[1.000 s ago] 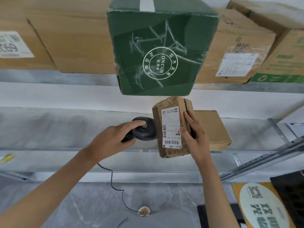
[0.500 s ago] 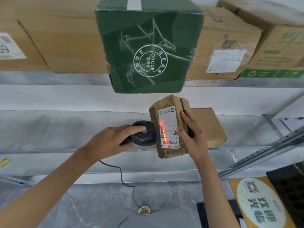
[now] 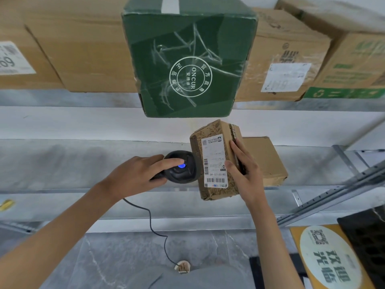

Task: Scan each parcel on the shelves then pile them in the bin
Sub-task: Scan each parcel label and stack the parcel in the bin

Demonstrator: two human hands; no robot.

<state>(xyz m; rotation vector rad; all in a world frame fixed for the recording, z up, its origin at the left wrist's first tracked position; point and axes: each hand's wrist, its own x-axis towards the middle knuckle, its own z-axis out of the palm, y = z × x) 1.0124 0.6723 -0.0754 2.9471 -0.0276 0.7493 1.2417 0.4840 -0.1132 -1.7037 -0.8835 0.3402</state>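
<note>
My right hand (image 3: 244, 174) grips a small patterned brown parcel (image 3: 212, 155) upright in front of the lower shelf, its white label with barcodes facing me. Just left of the parcel, my left hand (image 3: 133, 176) holds a black corded barcode scanner (image 3: 183, 168) pointed at the label. A blue light glows on top of the scanner under my fingertip. Behind the held parcel a plain brown parcel (image 3: 264, 161) lies on the lower shelf (image 3: 62, 163).
A large green box (image 3: 187, 59) juts out from the upper shelf, between big brown cartons (image 3: 79, 49) and labelled cartons (image 3: 285, 59) at the right. A metal shelf rail (image 3: 333, 195) runs diagonally at right. A dark crate (image 3: 366, 243) and a yellow sign (image 3: 327, 259) sit at lower right.
The red scan line that crossed the label half a second ago is gone, and a blue light now shows on the scanner. Both hands stayed nearly in place.
</note>
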